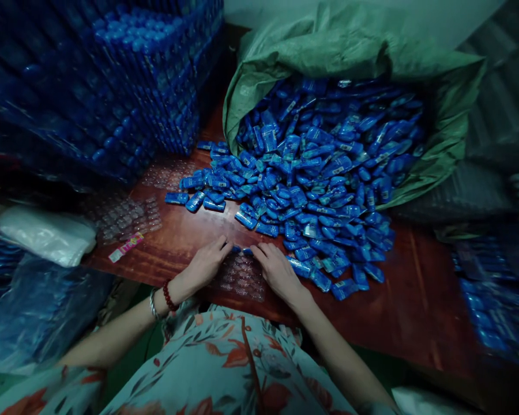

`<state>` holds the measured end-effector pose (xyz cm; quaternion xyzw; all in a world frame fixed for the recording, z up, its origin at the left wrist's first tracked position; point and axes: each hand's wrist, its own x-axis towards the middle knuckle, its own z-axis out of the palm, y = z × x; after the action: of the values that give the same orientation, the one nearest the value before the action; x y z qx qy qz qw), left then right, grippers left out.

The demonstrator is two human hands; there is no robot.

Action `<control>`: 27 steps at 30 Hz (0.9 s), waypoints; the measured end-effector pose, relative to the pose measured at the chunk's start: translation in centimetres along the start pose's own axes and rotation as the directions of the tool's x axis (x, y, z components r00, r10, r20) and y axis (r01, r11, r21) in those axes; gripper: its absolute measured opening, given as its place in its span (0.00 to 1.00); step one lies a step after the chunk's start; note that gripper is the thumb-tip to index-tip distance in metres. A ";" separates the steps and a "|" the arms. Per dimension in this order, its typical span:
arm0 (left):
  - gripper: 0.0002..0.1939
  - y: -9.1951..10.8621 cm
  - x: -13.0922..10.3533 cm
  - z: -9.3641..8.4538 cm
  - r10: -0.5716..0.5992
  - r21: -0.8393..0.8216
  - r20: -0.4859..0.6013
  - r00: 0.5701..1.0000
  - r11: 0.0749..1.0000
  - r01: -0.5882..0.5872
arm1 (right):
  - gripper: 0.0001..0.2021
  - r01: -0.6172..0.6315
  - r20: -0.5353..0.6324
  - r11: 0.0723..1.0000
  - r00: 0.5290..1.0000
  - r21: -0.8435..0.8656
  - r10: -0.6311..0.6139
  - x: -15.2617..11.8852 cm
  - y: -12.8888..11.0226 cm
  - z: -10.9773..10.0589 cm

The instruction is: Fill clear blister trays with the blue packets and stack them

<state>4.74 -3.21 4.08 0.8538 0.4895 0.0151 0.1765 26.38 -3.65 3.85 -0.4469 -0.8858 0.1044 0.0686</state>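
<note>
A clear plastic tray with rows of moulded pockets (242, 278) lies on the table in front of me, its pockets mostly bare. At its far edge, my left hand (208, 262) has its fingers closed on a small blue packet (235, 249). Opposite it, my right hand (277, 266) pinches another small blue packet (248, 251); the fingers partly hide both. Just beyond my hands a big heap of shiny blue packets (298, 196) spreads out from a green woven sack (452, 115) lying open on its side.
Tall stacks of filled blue trays (142, 75) rise at the back left. More clear trays (127, 216) lie on the red-brown table (398, 323), beside a pink-and-yellow strip (126, 247) and a white plastic bag (45, 233). Blue packs (493, 311) sit at the right.
</note>
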 end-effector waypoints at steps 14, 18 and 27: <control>0.16 1.3 3.3 -1.2 0.124 0.266 0.276 0.953 0.943 -0.199 | 0.15 -0.014 0.198 0.997 0.980 -0.076 0.029 2.4 -1.8 -2.1; 0.14 -0.3 2.9 -1.1 0.222 0.268 0.175 0.959 0.927 -0.263 | 0.19 -0.080 0.152 0.994 0.986 0.071 0.069 2.3 -0.5 -1.8; 0.16 -0.4 1.8 -1.4 0.133 0.120 0.216 0.967 0.980 -0.162 | 0.15 -0.051 0.125 0.998 0.991 0.038 0.046 1.8 -0.2 -1.4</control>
<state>5.11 -1.09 5.01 0.8949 0.4034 -0.0940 0.1660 25.48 -2.17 5.33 -0.4595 -0.8749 0.1518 0.0201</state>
